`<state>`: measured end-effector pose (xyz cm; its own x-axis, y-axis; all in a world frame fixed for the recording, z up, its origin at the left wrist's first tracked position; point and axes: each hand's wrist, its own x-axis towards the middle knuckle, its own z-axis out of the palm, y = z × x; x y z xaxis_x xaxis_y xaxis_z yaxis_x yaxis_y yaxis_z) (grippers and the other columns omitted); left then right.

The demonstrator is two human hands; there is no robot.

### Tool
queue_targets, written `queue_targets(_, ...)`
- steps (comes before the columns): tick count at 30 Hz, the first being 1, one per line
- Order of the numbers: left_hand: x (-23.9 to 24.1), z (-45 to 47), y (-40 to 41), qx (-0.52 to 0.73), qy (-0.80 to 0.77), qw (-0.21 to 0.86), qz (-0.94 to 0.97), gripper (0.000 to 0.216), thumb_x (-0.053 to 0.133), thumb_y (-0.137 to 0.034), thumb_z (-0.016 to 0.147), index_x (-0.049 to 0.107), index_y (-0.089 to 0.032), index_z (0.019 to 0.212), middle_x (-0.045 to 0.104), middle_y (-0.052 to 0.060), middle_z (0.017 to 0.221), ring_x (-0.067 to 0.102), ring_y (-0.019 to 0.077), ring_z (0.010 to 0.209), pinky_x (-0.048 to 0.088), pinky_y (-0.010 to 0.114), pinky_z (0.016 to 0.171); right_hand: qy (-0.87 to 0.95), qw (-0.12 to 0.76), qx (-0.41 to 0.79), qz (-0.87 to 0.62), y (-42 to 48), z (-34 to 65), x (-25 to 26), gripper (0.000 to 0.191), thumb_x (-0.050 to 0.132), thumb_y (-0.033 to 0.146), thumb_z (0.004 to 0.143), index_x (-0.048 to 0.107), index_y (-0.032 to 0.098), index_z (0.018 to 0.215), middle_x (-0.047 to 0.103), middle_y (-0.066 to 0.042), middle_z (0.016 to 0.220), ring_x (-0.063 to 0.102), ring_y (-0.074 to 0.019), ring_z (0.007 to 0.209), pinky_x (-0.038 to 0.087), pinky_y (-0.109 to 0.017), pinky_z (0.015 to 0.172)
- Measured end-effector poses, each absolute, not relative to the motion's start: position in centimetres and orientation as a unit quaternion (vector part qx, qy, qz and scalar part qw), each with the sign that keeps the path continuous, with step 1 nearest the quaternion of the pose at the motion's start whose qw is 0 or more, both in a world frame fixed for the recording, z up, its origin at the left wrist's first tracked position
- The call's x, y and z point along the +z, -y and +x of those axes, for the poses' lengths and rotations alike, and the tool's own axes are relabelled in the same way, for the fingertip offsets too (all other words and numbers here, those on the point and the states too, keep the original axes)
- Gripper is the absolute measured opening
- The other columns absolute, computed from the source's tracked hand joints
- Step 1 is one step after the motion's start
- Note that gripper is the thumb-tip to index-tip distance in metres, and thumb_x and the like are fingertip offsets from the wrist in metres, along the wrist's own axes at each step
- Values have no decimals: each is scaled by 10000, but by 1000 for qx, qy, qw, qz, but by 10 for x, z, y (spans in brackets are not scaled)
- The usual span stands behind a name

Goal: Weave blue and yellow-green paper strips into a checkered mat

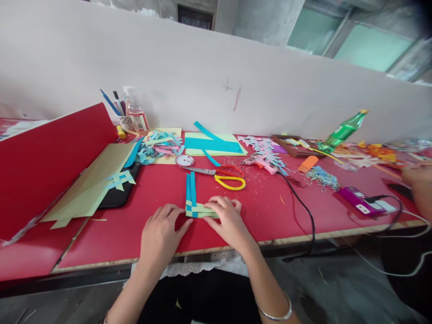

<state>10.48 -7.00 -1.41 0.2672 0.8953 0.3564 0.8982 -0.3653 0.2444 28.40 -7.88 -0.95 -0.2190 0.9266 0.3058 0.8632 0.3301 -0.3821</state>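
A small weave of blue and pale green paper strips [190, 208] lies on the red table near its front edge. Two blue strips [193, 189] run away from me, and pale green strips [200, 210] run to the right. My left hand [164, 231] grips the left corner of the weave between thumb and index finger. On the right, my right hand [227, 220] has its thumb and fingers closed over the green strips, hiding part of their length. Just beyond lie scissors [216, 173] with red and yellow handles, apart from both hands.
A pink glue gun [265, 164] with a black cord lies right of the scissors. Cut strips [158, 146] are piled behind, beside blue paper [216, 145]. A red board [57, 157] stands left. A green bottle [344, 130] leans at right, near a purple power strip [361, 201] and another person's hand [418, 180].
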Motion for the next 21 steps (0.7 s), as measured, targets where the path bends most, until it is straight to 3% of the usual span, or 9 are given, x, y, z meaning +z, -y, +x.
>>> queue_targets(3,-15,103,70,-242,547,25,-801,319,421,-395,827,545,-181,1028,564,87,1032,553,220,881,456,321,727,780,247,64,-571,79,284,-9,245,504,302,809,527,248,1047,534,-60,1068,477,-203,985,232,-397,896)
queue_targets(6,-17,101,69,-237,459,17,-856,353,406,-361,839,492,-186,1133,523,93,1136,495,233,1018,426,360,835,780,247,62,-572,79,284,-10,299,507,306,804,502,249,1098,534,-62,1056,473,-206,993,230,-398,907)
queue_targets(9,-18,99,67,-208,418,-11,-884,333,399,-354,845,518,-184,1105,542,88,1101,491,228,1017,406,384,867,779,246,61,-574,79,284,-10,318,509,315,803,493,248,1114,543,-57,1010,482,-201,972,233,-397,907)
queue_targets(15,-14,100,63,-165,436,-61,-882,282,380,-293,853,542,-177,1053,571,82,1011,546,197,902,453,330,783,780,246,62,-572,79,286,-10,284,492,302,820,500,266,1102,542,-36,1006,491,-175,952,232,-381,907)
queue_targets(21,0,110,57,-115,450,-20,-885,352,491,-262,793,486,-172,1133,587,91,1032,558,231,923,458,337,753,783,247,63,-567,80,285,-8,318,502,238,784,491,258,1101,539,-41,1017,480,-187,967,219,-401,919)
